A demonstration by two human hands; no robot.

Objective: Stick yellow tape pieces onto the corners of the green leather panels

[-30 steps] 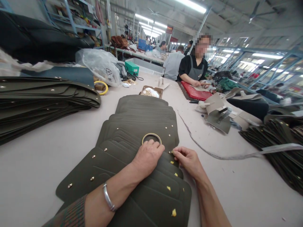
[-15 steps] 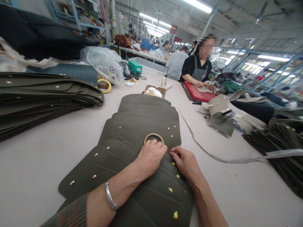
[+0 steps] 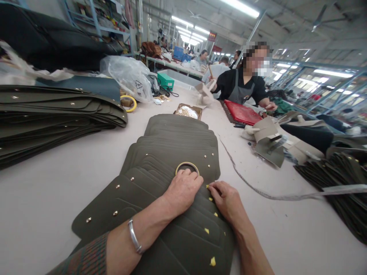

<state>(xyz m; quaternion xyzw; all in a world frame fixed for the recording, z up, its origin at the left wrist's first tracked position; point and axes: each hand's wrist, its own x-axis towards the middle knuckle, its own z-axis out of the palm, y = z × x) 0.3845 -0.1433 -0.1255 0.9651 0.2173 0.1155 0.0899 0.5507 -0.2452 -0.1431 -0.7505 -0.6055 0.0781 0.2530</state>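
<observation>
Several olive-green leather-like panels lie overlapped in a stack before me, some with small gold studs. My left hand rests on the stack, its fingers curled over a roll of yellow tape. Just right of it, my right hand is closed in a pinch at the panels' right edge. A small bit of yellow tape shows at those fingertips, on the panel. More yellow bits are stuck down along the same edge, nearer to me.
Another olive stack lies at left, beside a second tape roll and a clear plastic bag. A box of gold studs stands beyond the panels. Across the table, a co-worker is behind a red piece.
My right fingertips have drawn slightly right, uncovering a bit of yellow tape. My left hand stays on the roll. The co-worker's hands have moved apart, away from the red piece.
</observation>
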